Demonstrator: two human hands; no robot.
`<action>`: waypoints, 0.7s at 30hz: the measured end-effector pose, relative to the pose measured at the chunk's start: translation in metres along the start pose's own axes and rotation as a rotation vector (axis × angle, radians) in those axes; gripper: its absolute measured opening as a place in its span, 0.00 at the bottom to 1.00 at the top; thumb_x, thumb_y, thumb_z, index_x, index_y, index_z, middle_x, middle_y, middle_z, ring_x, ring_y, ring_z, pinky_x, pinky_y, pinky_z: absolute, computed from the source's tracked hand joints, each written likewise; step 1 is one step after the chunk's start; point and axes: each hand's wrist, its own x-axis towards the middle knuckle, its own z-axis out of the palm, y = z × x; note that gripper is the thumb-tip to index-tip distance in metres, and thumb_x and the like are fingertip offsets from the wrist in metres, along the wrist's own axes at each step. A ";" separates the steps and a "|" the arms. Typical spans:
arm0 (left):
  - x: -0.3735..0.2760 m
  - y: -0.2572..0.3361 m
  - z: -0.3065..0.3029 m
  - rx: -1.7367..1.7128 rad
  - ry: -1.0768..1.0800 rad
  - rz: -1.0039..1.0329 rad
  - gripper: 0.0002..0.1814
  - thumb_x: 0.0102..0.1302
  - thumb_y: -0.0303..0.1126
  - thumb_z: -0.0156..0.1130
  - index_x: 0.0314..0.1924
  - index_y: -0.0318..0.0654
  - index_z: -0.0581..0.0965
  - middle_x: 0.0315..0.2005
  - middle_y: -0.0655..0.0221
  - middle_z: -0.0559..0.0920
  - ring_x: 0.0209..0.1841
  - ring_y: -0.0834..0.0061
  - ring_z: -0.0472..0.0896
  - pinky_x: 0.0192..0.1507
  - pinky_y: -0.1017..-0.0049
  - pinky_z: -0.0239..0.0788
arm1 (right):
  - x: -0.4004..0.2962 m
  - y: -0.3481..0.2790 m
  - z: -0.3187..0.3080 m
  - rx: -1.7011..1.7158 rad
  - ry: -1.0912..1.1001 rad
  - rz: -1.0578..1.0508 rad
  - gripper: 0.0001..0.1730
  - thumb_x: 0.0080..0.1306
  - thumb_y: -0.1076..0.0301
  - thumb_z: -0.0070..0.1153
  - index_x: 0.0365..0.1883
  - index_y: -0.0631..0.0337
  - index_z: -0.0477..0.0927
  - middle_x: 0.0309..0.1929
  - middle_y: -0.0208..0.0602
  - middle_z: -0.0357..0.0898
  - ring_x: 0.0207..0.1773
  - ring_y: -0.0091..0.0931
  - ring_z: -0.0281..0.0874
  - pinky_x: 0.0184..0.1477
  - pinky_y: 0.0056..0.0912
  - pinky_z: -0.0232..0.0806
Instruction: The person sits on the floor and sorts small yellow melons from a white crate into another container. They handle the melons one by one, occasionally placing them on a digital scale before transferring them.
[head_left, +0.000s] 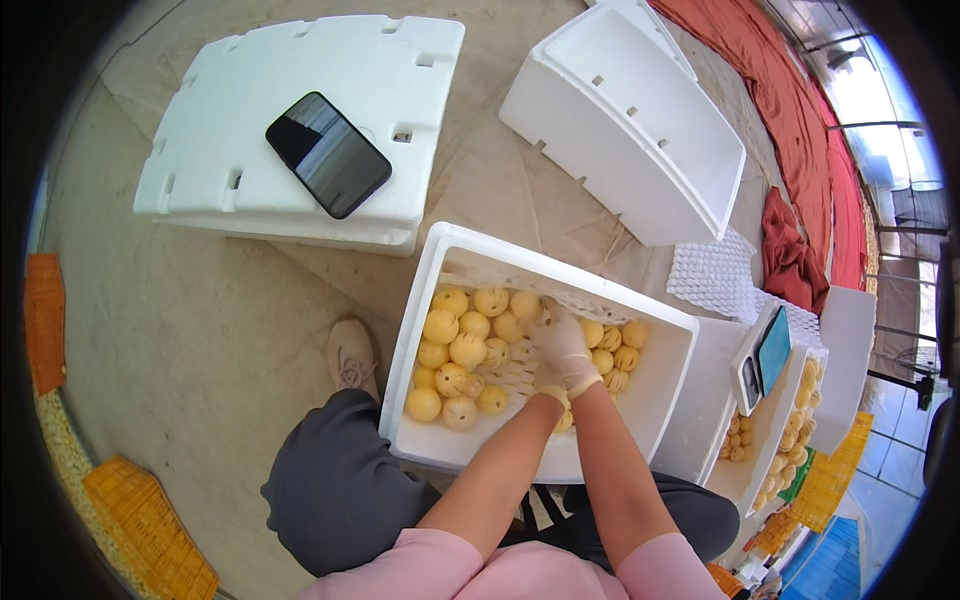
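A white foam box stands open between my knees, with yellow, dark-streaked round fruits, which look like pepino melons, inside. They sit in groups to the left and right of my hands. White foam netting shows between them. Both my hands wear pale gloves and reach into the middle of the box. My right hand extends toward the far wall, its fingertips beside a fruit. My left hand is lower and partly covered by the right. What either hand grips is hidden.
A phone lies on a closed foam box. Another foam box lies tipped beyond. At right are a scale, foam netting, a fruit-filled box and red cloth. Orange crates stand at lower left.
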 end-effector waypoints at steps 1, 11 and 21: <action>0.000 0.002 0.000 0.005 0.005 0.019 0.20 0.60 0.39 0.45 0.53 0.47 0.67 0.39 0.57 0.77 0.42 0.61 0.76 0.42 0.65 0.67 | 0.007 -0.004 0.008 0.004 -0.039 0.072 0.29 0.49 0.59 0.57 0.48 0.61 0.69 0.43 0.52 0.73 0.46 0.42 0.71 0.45 0.36 0.65; -0.011 -0.013 0.000 -0.038 0.109 0.059 0.17 0.61 0.41 0.44 0.46 0.45 0.72 0.38 0.59 0.78 0.41 0.62 0.77 0.41 0.65 0.68 | -0.026 0.031 -0.007 0.084 0.222 -0.025 0.29 0.45 0.59 0.61 0.45 0.62 0.71 0.40 0.47 0.75 0.41 0.38 0.74 0.44 0.34 0.67; -0.007 -0.015 0.005 0.045 0.054 0.045 0.17 0.60 0.43 0.45 0.39 0.42 0.76 0.36 0.59 0.79 0.41 0.61 0.76 0.39 0.65 0.67 | -0.019 0.057 -0.009 -0.288 0.197 0.106 0.26 0.49 0.56 0.57 0.47 0.54 0.72 0.34 0.36 0.77 0.37 0.33 0.75 0.37 0.32 0.67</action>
